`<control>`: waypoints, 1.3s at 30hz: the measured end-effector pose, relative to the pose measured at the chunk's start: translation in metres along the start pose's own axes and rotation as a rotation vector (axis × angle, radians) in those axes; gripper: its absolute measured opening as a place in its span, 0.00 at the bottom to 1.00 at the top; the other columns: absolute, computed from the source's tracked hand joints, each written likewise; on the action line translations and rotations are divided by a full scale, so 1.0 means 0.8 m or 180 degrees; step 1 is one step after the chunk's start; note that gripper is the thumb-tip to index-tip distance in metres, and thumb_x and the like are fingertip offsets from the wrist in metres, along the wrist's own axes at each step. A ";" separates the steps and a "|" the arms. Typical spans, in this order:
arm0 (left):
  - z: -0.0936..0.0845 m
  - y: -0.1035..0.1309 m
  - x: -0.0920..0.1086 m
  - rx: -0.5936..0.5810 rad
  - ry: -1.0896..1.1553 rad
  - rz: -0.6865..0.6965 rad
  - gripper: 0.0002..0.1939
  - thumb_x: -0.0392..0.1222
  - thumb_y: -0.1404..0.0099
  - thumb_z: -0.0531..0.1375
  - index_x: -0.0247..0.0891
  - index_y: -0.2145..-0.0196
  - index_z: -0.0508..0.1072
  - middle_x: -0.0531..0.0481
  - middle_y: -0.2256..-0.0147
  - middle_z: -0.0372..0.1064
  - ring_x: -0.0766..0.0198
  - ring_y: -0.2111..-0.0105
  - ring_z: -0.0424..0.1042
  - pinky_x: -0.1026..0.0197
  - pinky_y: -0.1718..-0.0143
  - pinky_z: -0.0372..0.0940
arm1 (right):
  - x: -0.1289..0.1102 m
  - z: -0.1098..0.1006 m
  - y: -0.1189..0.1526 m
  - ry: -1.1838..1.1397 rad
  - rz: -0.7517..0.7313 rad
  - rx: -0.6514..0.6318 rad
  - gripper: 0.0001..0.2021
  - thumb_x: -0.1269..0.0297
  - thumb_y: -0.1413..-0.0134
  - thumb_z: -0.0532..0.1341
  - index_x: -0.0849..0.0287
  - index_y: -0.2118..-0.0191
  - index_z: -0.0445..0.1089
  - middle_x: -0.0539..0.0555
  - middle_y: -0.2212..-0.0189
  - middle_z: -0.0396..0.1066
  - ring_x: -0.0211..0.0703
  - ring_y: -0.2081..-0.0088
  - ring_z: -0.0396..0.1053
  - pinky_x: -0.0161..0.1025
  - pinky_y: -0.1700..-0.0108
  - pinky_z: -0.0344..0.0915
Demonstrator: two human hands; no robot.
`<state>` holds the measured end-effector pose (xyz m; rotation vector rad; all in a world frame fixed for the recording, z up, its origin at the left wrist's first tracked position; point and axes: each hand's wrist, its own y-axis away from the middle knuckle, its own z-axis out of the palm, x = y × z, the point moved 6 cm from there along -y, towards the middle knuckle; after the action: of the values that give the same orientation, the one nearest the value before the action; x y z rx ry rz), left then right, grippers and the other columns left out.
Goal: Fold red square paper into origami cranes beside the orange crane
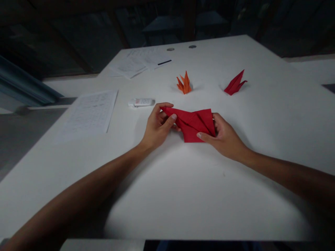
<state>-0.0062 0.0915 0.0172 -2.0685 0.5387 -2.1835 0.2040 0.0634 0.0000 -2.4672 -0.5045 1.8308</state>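
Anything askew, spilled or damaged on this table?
Minor only: the loose sheets at the far left overlap at uneven angles, and a small speck marks the white tabletop. Creases in the held red paper look deliberate, not damage. No spill visible.

A person's bare left arm (101, 183) and right arm (282, 172) reach forward. The left hand (157, 128) and right hand (225, 137) both pinch, thumbs (171, 119) on top, fingers (164, 104) bent.

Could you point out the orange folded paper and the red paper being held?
Orange folded paper (186, 87), head view: its lower middle.
Held red paper (192, 126), head view: its broad middle, between the hands (159, 126) (222, 136).
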 end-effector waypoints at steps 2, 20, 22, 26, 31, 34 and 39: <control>-0.001 -0.002 -0.005 -0.0084 0.0008 -0.0076 0.21 0.49 0.34 0.66 0.43 0.50 0.62 0.55 0.69 0.71 0.66 0.74 0.75 0.63 0.73 0.74 | 0.002 0.000 -0.001 0.0005 -0.0060 0.0041 0.14 0.60 0.42 0.67 0.52 0.51 0.68 0.51 0.61 0.76 0.48 0.62 0.74 0.44 0.62 0.72; 0.004 0.026 0.039 0.0237 -0.2108 0.1702 0.23 0.36 0.36 0.63 0.41 0.45 0.62 0.49 0.58 0.67 0.64 0.64 0.67 0.58 0.62 0.66 | -0.051 0.014 0.020 0.3844 -0.2367 -0.0212 0.07 0.71 0.39 0.60 0.57 0.60 0.77 0.56 0.68 0.74 0.53 0.61 0.64 0.50 0.58 0.55; 0.021 0.032 0.034 -0.0350 -0.2182 0.1591 0.26 0.34 0.36 0.61 0.41 0.42 0.60 0.48 0.59 0.69 0.63 0.63 0.69 0.58 0.61 0.67 | -0.049 0.021 0.022 0.3769 -0.2204 -0.0475 0.07 0.68 0.38 0.60 0.58 0.60 0.77 0.57 0.67 0.74 0.54 0.59 0.65 0.51 0.56 0.56; 0.045 0.039 0.020 -0.1451 -0.2388 0.1032 0.34 0.46 0.35 0.65 0.43 0.37 0.55 0.45 0.55 0.73 0.55 0.55 0.73 0.50 0.50 0.68 | -0.043 0.027 0.020 0.3085 -0.1748 -0.0916 0.14 0.56 0.38 0.62 0.58 0.54 0.77 0.60 0.60 0.75 0.57 0.55 0.68 0.52 0.51 0.59; 0.043 0.034 0.017 -0.1724 -0.2924 0.0749 0.36 0.58 0.39 0.68 0.43 0.39 0.61 0.44 0.53 0.74 0.50 0.53 0.73 0.45 0.48 0.64 | -0.037 0.014 0.009 0.1985 -0.1447 -0.0959 0.14 0.66 0.41 0.62 0.53 0.50 0.74 0.56 0.59 0.77 0.53 0.56 0.71 0.51 0.51 0.64; 0.040 0.032 0.016 -0.1804 -0.3010 0.0758 0.35 0.58 0.39 0.68 0.43 0.40 0.63 0.44 0.54 0.74 0.49 0.53 0.72 0.45 0.48 0.63 | -0.032 -0.007 -0.004 0.1547 -0.1330 -0.0409 0.16 0.74 0.44 0.59 0.53 0.51 0.73 0.55 0.59 0.76 0.51 0.55 0.72 0.50 0.48 0.66; 0.040 0.029 0.018 -0.1862 -0.2729 0.0800 0.25 0.57 0.37 0.66 0.42 0.47 0.70 0.45 0.55 0.75 0.53 0.54 0.72 0.49 0.49 0.64 | -0.019 -0.019 -0.018 0.1515 -0.1235 -0.0185 0.23 0.81 0.49 0.57 0.54 0.49 0.73 0.56 0.53 0.76 0.52 0.49 0.72 0.51 0.44 0.67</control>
<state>0.0196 0.0593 0.0243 -2.7066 1.2962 -0.8886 0.2107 0.0755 0.0218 -2.4897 -0.9217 1.0606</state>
